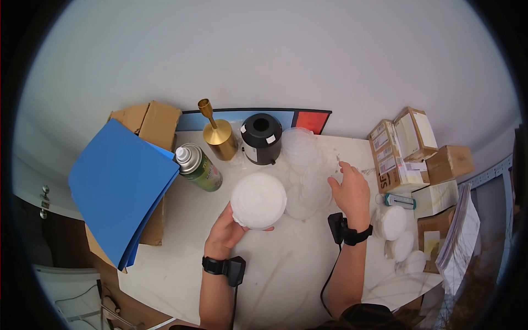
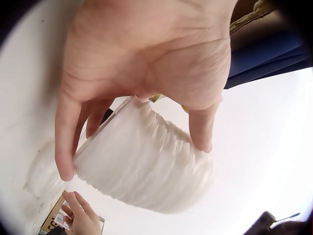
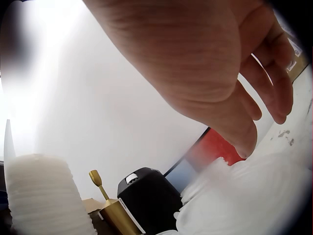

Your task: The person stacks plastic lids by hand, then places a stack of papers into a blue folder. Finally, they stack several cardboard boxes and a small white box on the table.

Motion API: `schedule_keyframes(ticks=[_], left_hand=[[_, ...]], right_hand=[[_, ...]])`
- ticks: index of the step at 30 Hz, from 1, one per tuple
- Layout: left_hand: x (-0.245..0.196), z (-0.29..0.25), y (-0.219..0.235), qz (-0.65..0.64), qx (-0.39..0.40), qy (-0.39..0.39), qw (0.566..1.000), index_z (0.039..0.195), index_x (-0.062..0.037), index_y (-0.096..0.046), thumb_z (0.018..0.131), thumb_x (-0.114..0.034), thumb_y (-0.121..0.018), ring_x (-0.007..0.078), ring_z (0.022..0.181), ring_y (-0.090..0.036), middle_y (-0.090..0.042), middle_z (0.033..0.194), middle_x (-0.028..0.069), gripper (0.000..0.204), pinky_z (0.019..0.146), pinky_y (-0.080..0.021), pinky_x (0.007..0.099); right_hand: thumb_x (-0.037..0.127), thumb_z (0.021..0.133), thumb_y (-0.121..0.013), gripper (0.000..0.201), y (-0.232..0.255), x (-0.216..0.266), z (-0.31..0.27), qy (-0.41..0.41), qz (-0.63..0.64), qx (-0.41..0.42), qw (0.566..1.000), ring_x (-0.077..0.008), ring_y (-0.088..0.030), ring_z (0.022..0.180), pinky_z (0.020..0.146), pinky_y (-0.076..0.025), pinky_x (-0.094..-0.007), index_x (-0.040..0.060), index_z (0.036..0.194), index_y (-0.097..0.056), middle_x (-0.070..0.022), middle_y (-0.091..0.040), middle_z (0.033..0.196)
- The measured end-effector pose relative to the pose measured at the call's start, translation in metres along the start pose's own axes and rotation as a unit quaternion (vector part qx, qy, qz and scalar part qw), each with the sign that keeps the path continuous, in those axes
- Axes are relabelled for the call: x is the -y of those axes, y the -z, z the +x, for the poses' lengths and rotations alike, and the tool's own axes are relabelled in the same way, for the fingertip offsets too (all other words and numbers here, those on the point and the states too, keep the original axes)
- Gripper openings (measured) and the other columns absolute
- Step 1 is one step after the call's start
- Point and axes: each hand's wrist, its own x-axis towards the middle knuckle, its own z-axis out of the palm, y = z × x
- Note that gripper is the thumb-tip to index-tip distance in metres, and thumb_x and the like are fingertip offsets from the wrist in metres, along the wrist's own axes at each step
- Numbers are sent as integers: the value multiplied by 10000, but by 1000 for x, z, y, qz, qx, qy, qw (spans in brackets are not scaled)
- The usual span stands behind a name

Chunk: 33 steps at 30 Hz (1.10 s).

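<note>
A thick stack of round white translucent discs [image 1: 258,201] [image 2: 142,161] [image 3: 46,196] is gripped by the left hand [image 1: 224,234] [image 2: 146,58], with thumb and fingers round its sides. The right hand [image 1: 352,193] [image 3: 220,73] holds nothing; its fingers are loosely bent above the table, beside a spread of clear round pieces [image 1: 308,190] [image 3: 244,196]. In the left wrist view the right hand [image 2: 82,215] shows small at the bottom.
Behind stand a black cylinder [image 1: 262,140], a gold holder [image 1: 221,140] and a spray can [image 1: 201,170]. Blue folders [image 1: 124,187] lean on cardboard at the left. Boxes [image 1: 390,159], a small tube [image 1: 400,201] and more white discs [image 1: 394,223] are at the right.
</note>
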Motion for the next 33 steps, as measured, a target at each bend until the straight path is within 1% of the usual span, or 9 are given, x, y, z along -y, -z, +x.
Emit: schedule_keyframes(ticks=[4, 10, 13, 16, 19, 22, 25, 28, 33], left_hand=[[4, 2, -1, 2, -5, 13, 1000, 1629, -85, -219, 992, -562, -618, 394, 1370, -543, -444, 1578, 170, 890, 1001, -535, 665], [6, 4, -2, 15, 10, 33, 999, 1644, -91, -187, 956, -568, -663, 376, 1378, -542, -415, 1603, 153, 963, 985, -555, 640], [4, 4, -3, 9, -5, 31, 999, 1648, -95, -178, 953, -569, -665, 374, 1385, -536, -410, 1608, 151, 972, 978, -562, 634], [2, 3, -3, 8, -13, 31, 999, 1651, -99, -172, 956, -570, -658, 375, 1395, -526, -404, 1612, 151, 970, 979, -562, 634], [2, 4, -2, 7, -12, 27, 1000, 1654, -104, -168, 960, -571, -651, 377, 1400, -522, -401, 1615, 149, 965, 984, -557, 638], [3, 2, 0, 7, -13, 30, 999, 1655, -106, -168, 963, -573, -648, 377, 1399, -523, -400, 1618, 145, 963, 991, -552, 637], [2, 3, 0, 4, -12, 29, 1000, 1655, -106, -170, 960, -575, -653, 371, 1403, -521, -396, 1620, 140, 969, 995, -549, 632], [0, 3, -2, 21, -10, 31, 999, 1654, -105, -172, 958, -576, -659, 359, 1411, -514, -394, 1620, 134, 971, 998, -550, 621], [-1, 5, -4, 34, -7, 41, 999, 1653, -106, -178, 967, -575, -652, 339, 1412, -513, -399, 1613, 127, 957, 1000, -554, 608]], right_hand=[[145, 833, -772, 541, -19, -20, 6, -43, 144, 42, 988, -235, -662, 692, 722, -543, -366, 3, 1337, -633, -155, -753, 1087], [121, 851, -752, 528, -10, -25, 13, -103, 221, 66, 967, -118, -587, 619, 624, -508, -303, 2, 1352, -632, -112, -755, 1066], [117, 861, -753, 507, -8, -23, 12, -41, 226, 54, 972, -103, -576, 622, 606, -497, -294, 7, 1343, -643, -98, -745, 1045], [135, 847, -751, 510, -12, -18, 10, -86, 248, 135, 956, -201, -655, 684, 708, -544, -354, -1, 1328, -644, -132, -753, 1042], [120, 862, -739, 477, -22, -14, 9, -78, 242, 137, 957, -202, -646, 672, 700, -540, -358, -2, 1316, -653, -130, -746, 1045], [88, 896, -716, 423, -29, -17, 12, -58, 226, 82, 969, -87, -534, 627, 616, -481, -272, -12, 1303, -660, -65, -703, 980], [63, 917, -691, 348, -15, -17, 14, -70, 275, 65, 957, -64, -498, 624, 615, -452, -239, -19, 1255, -680, -33, -673, 943], [3, 901, -672, 274, 29, 1, 11, -104, 407, 99, 902, -114, -586, 698, 673, -493, -275, -7, 1174, -700, -63, -709, 985], [-60, 845, -678, 200, 69, 55, -14, 150, 461, -15, 874, -159, -646, 897, 778, -518, -283, 1, 1035, -699, -80, -688, 1114]])
